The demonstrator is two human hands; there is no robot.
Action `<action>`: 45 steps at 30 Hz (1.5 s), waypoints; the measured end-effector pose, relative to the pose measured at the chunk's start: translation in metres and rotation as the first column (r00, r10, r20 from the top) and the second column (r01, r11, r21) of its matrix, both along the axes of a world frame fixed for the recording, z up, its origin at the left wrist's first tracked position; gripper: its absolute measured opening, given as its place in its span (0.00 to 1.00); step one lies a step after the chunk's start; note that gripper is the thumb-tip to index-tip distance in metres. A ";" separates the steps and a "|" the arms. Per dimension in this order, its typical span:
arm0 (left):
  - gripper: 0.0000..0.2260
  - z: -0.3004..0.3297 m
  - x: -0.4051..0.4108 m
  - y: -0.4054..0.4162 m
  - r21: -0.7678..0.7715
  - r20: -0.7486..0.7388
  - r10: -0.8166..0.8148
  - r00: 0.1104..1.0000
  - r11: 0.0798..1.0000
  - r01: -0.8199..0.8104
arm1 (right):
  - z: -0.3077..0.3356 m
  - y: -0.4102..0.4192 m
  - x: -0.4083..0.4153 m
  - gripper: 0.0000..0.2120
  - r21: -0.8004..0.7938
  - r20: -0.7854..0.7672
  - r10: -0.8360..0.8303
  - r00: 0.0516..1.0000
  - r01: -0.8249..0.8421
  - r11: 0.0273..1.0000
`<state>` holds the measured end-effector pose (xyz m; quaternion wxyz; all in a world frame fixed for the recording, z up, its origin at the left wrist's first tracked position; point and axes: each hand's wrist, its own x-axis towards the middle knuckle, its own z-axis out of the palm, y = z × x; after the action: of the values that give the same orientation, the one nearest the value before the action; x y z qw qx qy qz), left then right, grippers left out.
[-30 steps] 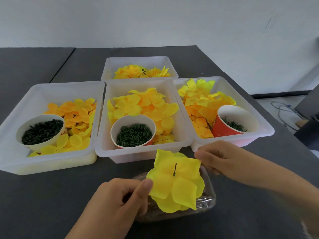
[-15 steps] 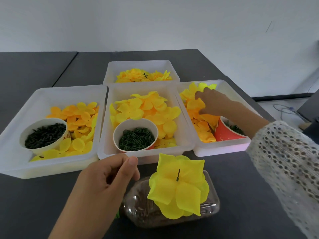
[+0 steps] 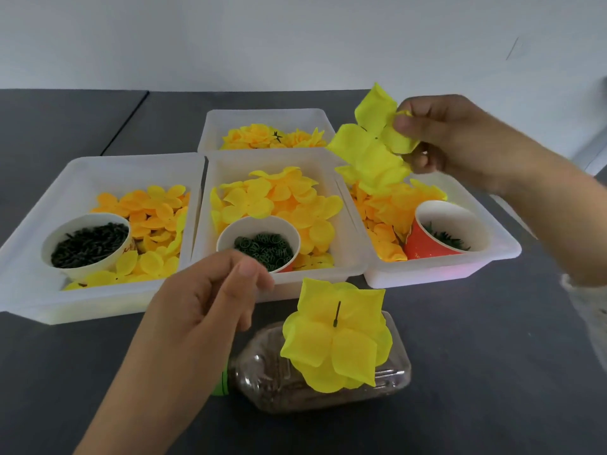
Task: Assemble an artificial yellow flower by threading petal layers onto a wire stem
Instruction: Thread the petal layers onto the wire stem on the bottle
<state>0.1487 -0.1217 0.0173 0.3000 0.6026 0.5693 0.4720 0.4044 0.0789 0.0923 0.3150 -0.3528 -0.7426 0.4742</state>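
Observation:
A part-built yellow flower [image 3: 338, 339] stands on a dark wire stem [image 3: 336, 315] stuck upright in a clear bottle [image 3: 391, 376] lying on its side and filled with brown grains. My right hand [image 3: 460, 139] pinches a large yellow petal layer [image 3: 371, 146], held up above the right tray [image 3: 443, 267]. My left hand [image 3: 210, 300] hovers left of the flower with fingers loosely curled and nothing in it.
Three white trays sit side by side, with a fourth tray [image 3: 210, 133] of finished flowers behind. The left tray [image 3: 82, 165] holds orange petals and a cup [image 3: 87, 243] of dark pieces. The middle tray [image 3: 348, 257] holds yellow petals and a cup [image 3: 259, 244] of green rings. An orange cup [image 3: 446, 229] lies in the right tray.
My right hand went from the flower to the right tray and has lifted out a large yellow petal layer. My left hand let go of the flower and hovers beside it.

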 end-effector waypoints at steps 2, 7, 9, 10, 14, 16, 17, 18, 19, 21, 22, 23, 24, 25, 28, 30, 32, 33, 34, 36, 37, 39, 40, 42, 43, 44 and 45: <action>0.21 0.004 0.004 0.002 0.020 0.082 -0.058 0.995 0.998 0.057 | 0.010 -0.041 -0.007 0.09 -0.172 -0.112 0.169 0.979 -0.186 0.967; 0.33 0.007 0.017 0.001 -0.092 0.250 -0.194 0.949 0.971 0.223 | 0.005 -0.105 -0.022 0.06 -0.400 -0.191 0.310 0.931 -0.362 0.842; 0.32 0.006 0.021 0.001 -0.124 0.222 -0.198 0.955 0.965 0.229 | -0.003 -0.113 -0.026 0.06 -0.467 -0.216 0.289 0.933 -0.359 0.808; 0.31 0.007 0.023 0.001 -0.129 0.216 -0.211 0.953 0.962 0.242 | -0.006 -0.114 -0.027 0.06 -0.486 -0.228 0.267 0.936 -0.347 0.802; 0.31 0.011 0.030 0.004 -0.143 0.245 -0.242 0.939 0.949 0.282 | -0.015 -0.111 -0.028 0.08 -0.524 -0.253 0.136 0.958 -0.253 0.813; 0.27 0.014 0.034 0.005 -0.114 0.222 -0.245 0.944 0.955 0.274 | -0.016 -0.110 -0.028 0.08 -0.545 -0.263 0.102 0.959 -0.235 0.805; 0.25 0.015 0.036 0.006 -0.088 0.202 -0.244 0.949 0.960 0.265 | -0.017 -0.110 -0.027 0.08 -0.551 -0.273 0.100 0.957 -0.240 0.799; 0.23 0.016 0.037 0.006 -0.073 0.189 -0.234 0.953 0.965 0.252 | -0.017 -0.110 -0.027 0.08 -0.554 -0.282 0.097 0.954 -0.245 0.796; 0.21 0.018 0.039 0.007 -0.069 0.184 -0.218 0.958 0.970 0.234 | -0.017 -0.111 -0.027 0.07 -0.555 -0.291 0.088 0.952 -0.244 0.795; 0.19 0.020 0.041 0.009 -0.064 0.190 -0.196 0.962 0.975 0.211 | -0.015 -0.111 -0.027 0.07 -0.547 -0.316 0.058 0.947 -0.232 0.804; 0.18 0.021 0.042 0.010 -0.058 0.202 -0.197 0.960 0.976 0.212 | -0.014 -0.111 -0.028 0.07 -0.539 -0.331 0.043 0.943 -0.226 0.812; 0.17 0.022 0.042 0.012 -0.047 0.218 -0.204 0.954 0.975 0.219 | -0.012 -0.110 -0.028 0.07 -0.524 -0.345 0.030 0.938 -0.219 0.823; 0.16 0.023 0.042 0.013 -0.030 0.233 -0.212 0.949 0.974 0.225 | -0.010 -0.110 -0.028 0.07 -0.505 -0.359 0.019 0.933 -0.211 0.837; 0.14 0.024 0.041 0.014 -0.003 0.236 -0.216 0.947 0.975 0.223 | -0.009 -0.108 -0.027 0.07 -0.481 -0.379 0.009 0.925 -0.205 0.852; 0.11 0.026 0.038 0.017 0.095 0.230 -0.196 0.953 0.979 0.178 | -0.004 -0.102 -0.023 0.08 -0.417 -0.430 -0.039 0.902 -0.160 0.895; 0.10 0.026 0.034 0.020 0.140 0.252 -0.163 0.954 0.982 0.130 | -0.001 -0.094 -0.017 0.07 -0.405 -0.459 -0.114 0.881 -0.093 0.910; 0.09 0.024 0.028 0.025 0.165 0.252 -0.101 0.963 0.985 0.060 | 0.001 -0.087 -0.011 0.07 -0.409 -0.484 -0.183 0.856 -0.036 0.912; 0.09 0.022 0.025 0.027 0.170 0.249 -0.065 0.966 0.985 0.022 | 0.002 -0.085 -0.007 0.08 -0.413 -0.491 -0.212 0.845 -0.012 0.910; 0.11 0.020 0.022 0.029 0.170 0.249 -0.025 0.968 0.985 -0.019 | 0.003 -0.083 -0.004 0.08 -0.417 -0.493 -0.239 0.837 0.014 0.909; 0.15 0.016 0.016 0.032 0.163 0.254 0.047 0.966 0.982 -0.091 | 0.003 -0.083 0.002 0.07 -0.432 -0.479 -0.282 0.831 0.057 0.900; 0.18 0.014 0.013 0.032 0.161 0.255 0.067 0.965 0.981 -0.110 | 0.001 -0.085 0.004 0.07 -0.437 -0.464 -0.279 0.841 0.057 0.898; 0.22 0.012 0.011 0.029 0.171 0.229 0.075 0.970 0.978 -0.116 | -0.004 -0.094 0.003 0.08 -0.426 -0.418 -0.206 0.885 0.009 0.905; 0.23 0.012 0.011 0.027 0.187 0.191 0.073 0.979 0.976 -0.109 | -0.008 -0.100 0.001 0.10 -0.413 -0.386 -0.152 0.910 -0.024 0.911; 0.24 0.012 0.013 0.023 0.229 0.070 0.069 0.995 0.970 -0.083 | -0.015 -0.112 -0.006 0.21 -0.428 -0.345 -0.079 0.935 -0.082 0.900; 0.23 0.013 0.015 0.022 0.249 0.008 0.066 0.998 0.966 -0.066 | -0.018 -0.118 -0.010 0.25 -0.441 -0.345 -0.048 0.937 -0.117 0.890; 0.22 0.014 0.017 0.021 0.277 -0.052 0.065 0.997 0.960 -0.048 | -0.020 -0.122 -0.016 0.24 -0.442 -0.360 -0.008 0.933 -0.163 0.882; 0.21 0.015 0.018 0.021 0.312 -0.112 0.065 0.992 0.950 -0.027 | -0.021 -0.126 -0.021 0.19 -0.431 -0.389 0.042 0.920 -0.222 0.874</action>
<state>0.1667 -0.1012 0.0325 0.1560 0.6562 0.5192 0.5249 0.3833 -0.0471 0.0717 0.3204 -0.2705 -0.5568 0.7171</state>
